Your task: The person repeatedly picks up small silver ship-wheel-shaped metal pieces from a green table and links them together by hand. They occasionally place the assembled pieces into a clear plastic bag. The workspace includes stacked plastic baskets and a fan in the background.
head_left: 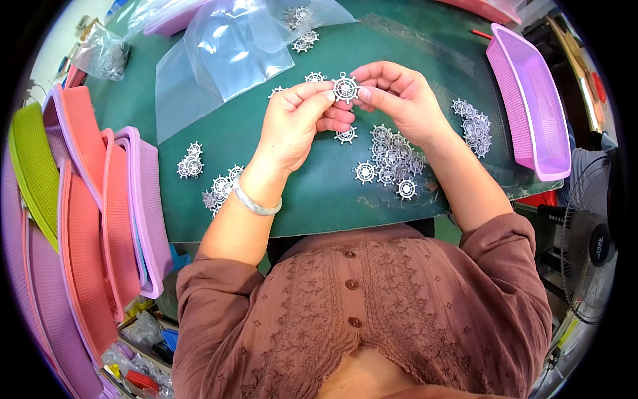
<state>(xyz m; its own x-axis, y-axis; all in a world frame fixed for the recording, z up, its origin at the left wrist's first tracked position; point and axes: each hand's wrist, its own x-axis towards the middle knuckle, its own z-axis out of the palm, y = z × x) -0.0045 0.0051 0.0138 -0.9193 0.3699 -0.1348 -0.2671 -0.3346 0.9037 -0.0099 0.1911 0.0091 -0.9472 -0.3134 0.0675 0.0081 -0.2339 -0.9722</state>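
Note:
Between my two hands, above the green table, is a silver ship's-wheel charm [345, 88] with a small ring at its top. My left hand [302, 116] pinches its left edge between thumb and fingers. From the other side, my right hand [397, 96] grips the right edge with thumb and forefinger. A loose charm [345, 135] lies just under my fingers, and another [315, 78] sits behind my left hand. Nearer to me, a heap of the same charms [393, 156] spreads below my right wrist. A smaller pile [222, 189] is partly hidden by my left forearm.
More charm piles lie at the right [473, 128], left [191, 160] and back [304, 36] of the green table [319, 193]. Clear plastic bags [229, 56] cover the back left. A purple basket [531, 106] edges the right; stacked baskets [119, 219] crowd the left. A fan [588, 239] stands at right.

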